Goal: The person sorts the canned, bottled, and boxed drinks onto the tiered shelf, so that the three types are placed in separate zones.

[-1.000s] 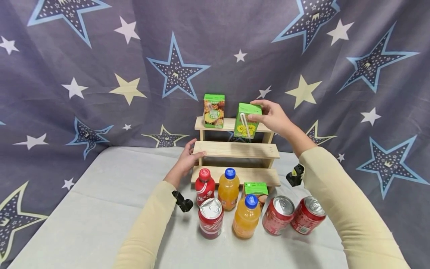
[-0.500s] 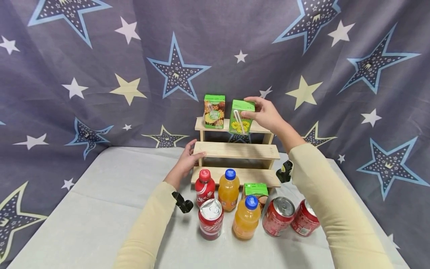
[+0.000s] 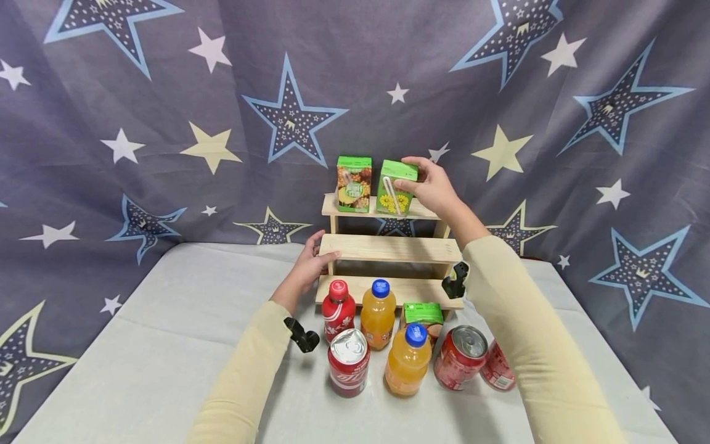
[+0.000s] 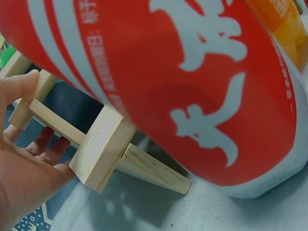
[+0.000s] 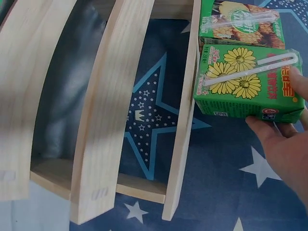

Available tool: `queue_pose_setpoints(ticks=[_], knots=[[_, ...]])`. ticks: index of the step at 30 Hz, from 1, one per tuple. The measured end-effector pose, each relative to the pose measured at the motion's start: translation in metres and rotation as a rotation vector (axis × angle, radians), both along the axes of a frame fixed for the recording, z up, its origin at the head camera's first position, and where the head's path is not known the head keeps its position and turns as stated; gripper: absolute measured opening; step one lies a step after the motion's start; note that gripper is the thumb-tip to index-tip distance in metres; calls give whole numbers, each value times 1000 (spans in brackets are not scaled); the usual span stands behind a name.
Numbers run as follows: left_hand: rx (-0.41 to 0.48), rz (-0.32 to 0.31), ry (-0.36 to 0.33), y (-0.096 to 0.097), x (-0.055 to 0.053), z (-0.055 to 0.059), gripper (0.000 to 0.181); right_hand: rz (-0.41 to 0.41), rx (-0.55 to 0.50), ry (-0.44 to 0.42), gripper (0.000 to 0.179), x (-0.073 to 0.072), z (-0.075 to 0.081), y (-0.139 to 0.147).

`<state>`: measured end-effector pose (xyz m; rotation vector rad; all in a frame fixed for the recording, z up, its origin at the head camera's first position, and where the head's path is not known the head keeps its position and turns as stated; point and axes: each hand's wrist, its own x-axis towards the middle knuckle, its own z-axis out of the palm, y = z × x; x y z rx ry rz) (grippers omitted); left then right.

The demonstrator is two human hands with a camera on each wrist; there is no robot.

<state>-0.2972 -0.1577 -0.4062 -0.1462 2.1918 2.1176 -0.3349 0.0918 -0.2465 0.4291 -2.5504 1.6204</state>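
Note:
My right hand (image 3: 435, 188) pinches a green drink carton (image 3: 395, 202) with yellow flowers and a straw on its front. The carton is upright at the top tier of a wooden three-tier rack (image 3: 396, 248); in the right wrist view, its base meets the plank. Just left of it stands a pineapple drink carton (image 3: 354, 185), close by. My left hand (image 3: 307, 265) grips the left end of the rack's middle tier, thumb on top. A red bottle (image 4: 207, 96) fills much of the left wrist view, in front of the rack.
In front of the rack stand the red bottle (image 3: 339, 311), two orange juice bottles (image 3: 378, 317) with blue caps, and another green-topped carton (image 3: 423, 312). Several red cans (image 3: 348, 364) stand nearer; my right sleeve partly covers the rightmost. A star-patterned cloth (image 3: 166, 92) hangs behind.
My right hand has moved the flower carton left and slightly back, nearer the pineapple carton. The carton now sits straighter. My left hand stays on the rack.

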Motion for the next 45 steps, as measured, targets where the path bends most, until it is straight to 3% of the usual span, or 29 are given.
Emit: queue_pose_setpoints(ticks=[11,18,26,45], knots=[[8,-12,-6,0,0,-1,77,-33,-91,-15,55,-7,-11,-12],[11,-24,-18,-1,1,4,79,-83,-138,-27,59,-12,-13,-18],[2,-13,-11,-1,0,3,77,-135,-160,-37,65,-18,-18,-17],[25,-18,-10,-1,0,2,76,-111,-198,-24,62,-24,-21,-20]])
